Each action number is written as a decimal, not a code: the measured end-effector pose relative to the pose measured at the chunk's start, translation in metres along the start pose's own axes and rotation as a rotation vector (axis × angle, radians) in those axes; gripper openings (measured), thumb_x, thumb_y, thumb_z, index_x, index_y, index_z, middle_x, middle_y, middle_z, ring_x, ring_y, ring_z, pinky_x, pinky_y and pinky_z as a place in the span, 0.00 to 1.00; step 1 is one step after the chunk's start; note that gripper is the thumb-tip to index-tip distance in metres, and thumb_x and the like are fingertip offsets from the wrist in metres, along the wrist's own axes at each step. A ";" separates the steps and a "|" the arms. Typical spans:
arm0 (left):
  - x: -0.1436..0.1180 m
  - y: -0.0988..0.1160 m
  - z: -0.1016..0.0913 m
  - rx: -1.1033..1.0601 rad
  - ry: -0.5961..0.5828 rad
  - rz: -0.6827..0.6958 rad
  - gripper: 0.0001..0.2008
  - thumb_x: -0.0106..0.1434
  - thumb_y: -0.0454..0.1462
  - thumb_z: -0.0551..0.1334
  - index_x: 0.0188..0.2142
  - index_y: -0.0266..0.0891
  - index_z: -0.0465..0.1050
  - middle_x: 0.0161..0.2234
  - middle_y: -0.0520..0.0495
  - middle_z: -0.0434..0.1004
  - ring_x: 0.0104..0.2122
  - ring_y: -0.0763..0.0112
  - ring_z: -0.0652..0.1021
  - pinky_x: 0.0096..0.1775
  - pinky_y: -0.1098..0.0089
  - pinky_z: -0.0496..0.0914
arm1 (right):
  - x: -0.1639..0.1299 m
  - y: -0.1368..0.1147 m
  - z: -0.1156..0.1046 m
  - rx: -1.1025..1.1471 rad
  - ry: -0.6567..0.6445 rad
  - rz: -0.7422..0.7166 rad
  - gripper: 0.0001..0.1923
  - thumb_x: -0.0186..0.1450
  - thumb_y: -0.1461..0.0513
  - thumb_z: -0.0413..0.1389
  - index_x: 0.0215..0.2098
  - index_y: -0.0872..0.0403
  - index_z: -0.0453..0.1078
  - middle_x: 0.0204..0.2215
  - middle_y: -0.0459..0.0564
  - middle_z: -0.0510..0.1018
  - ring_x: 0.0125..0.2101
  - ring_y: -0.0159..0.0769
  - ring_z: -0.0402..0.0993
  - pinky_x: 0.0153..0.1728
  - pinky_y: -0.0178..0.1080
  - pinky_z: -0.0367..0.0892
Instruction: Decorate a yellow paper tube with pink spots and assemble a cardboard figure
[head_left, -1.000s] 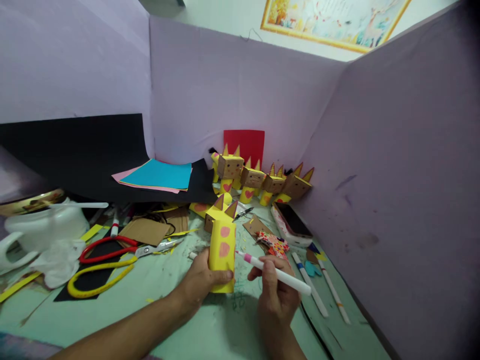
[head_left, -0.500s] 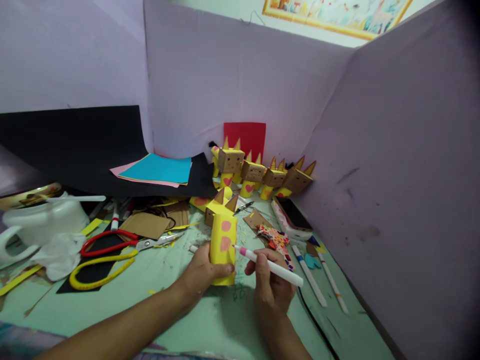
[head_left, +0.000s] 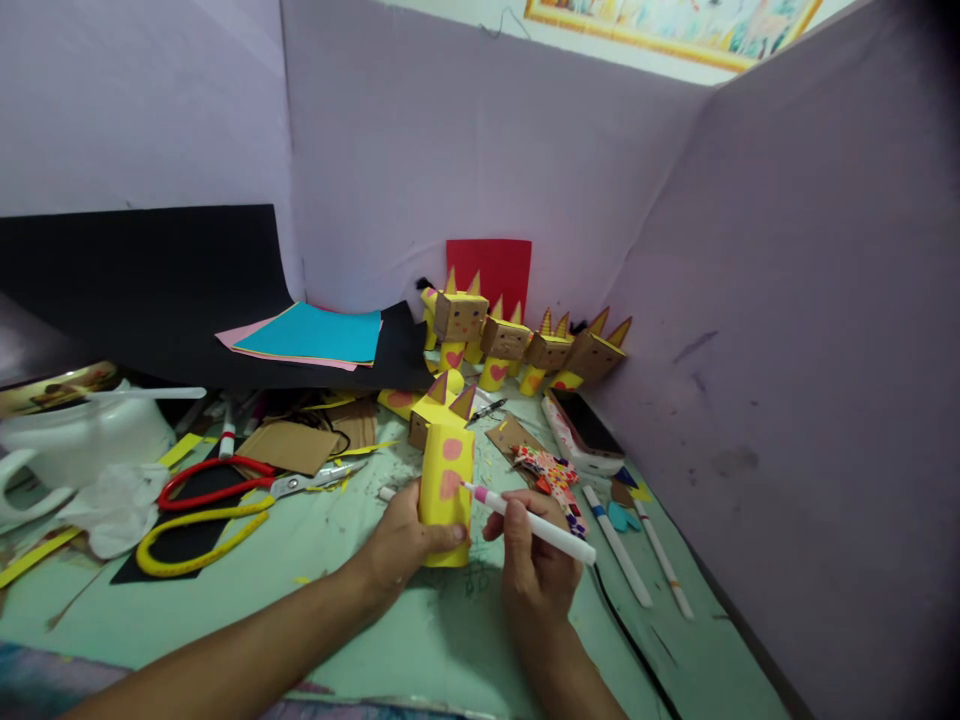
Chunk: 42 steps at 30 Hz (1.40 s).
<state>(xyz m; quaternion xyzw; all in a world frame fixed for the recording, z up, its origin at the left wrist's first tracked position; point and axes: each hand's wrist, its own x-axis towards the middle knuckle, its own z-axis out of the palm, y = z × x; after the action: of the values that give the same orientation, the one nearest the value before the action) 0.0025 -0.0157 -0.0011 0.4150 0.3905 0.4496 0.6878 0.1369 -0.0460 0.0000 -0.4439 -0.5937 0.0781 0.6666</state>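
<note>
My left hand [head_left: 401,545] grips a yellow paper tube figure [head_left: 445,475] that stands upright on the green table [head_left: 322,590]. The figure has pink spots on its front and brown pointed ears on top. My right hand [head_left: 536,570] holds a white marker with a pink tip [head_left: 529,522], and the tip touches the lower pink spot. A row of similar figures with brown box heads [head_left: 517,345] stands at the back against the purple partition.
Red and yellow scissors [head_left: 225,500] lie to the left beside brown card pieces [head_left: 289,447]. A phone [head_left: 581,430], two more markers [head_left: 637,555] and a patterned paper shape [head_left: 551,472] lie to the right. Coloured paper sheets [head_left: 311,337] rest on black paper. A white jug [head_left: 75,450] stands far left.
The marker tip has moved left onto the figure's lower pink spot. The view has shifted slightly; my left hand keeps its grip on the figure.
</note>
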 end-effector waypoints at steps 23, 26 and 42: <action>-0.001 0.000 0.000 0.029 0.012 0.008 0.26 0.37 0.35 0.71 0.39 0.35 0.70 0.27 0.49 0.77 0.25 0.68 0.75 0.28 0.70 0.68 | -0.001 -0.010 0.003 0.017 -0.013 0.106 0.12 0.67 0.57 0.50 0.29 0.54 0.68 0.20 0.44 0.72 0.19 0.30 0.68 0.21 0.33 0.64; -0.002 0.001 0.001 0.029 0.008 0.017 0.25 0.38 0.35 0.70 0.39 0.35 0.70 0.26 0.50 0.77 0.26 0.68 0.75 0.28 0.70 0.68 | 0.000 -0.011 0.003 0.018 -0.010 0.102 0.12 0.67 0.57 0.51 0.29 0.54 0.68 0.19 0.44 0.71 0.19 0.30 0.68 0.21 0.32 0.64; -0.002 0.002 0.001 0.037 0.008 -0.005 0.26 0.38 0.36 0.72 0.39 0.35 0.70 0.28 0.48 0.78 0.27 0.67 0.75 0.29 0.70 0.69 | 0.000 -0.011 0.004 0.036 -0.016 0.103 0.11 0.67 0.58 0.50 0.30 0.54 0.69 0.21 0.45 0.72 0.20 0.30 0.68 0.21 0.32 0.64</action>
<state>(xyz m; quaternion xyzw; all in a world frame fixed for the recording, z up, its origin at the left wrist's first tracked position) 0.0022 -0.0172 0.0015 0.4247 0.4026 0.4425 0.6795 0.1287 -0.0504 0.0070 -0.4613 -0.5738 0.1265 0.6648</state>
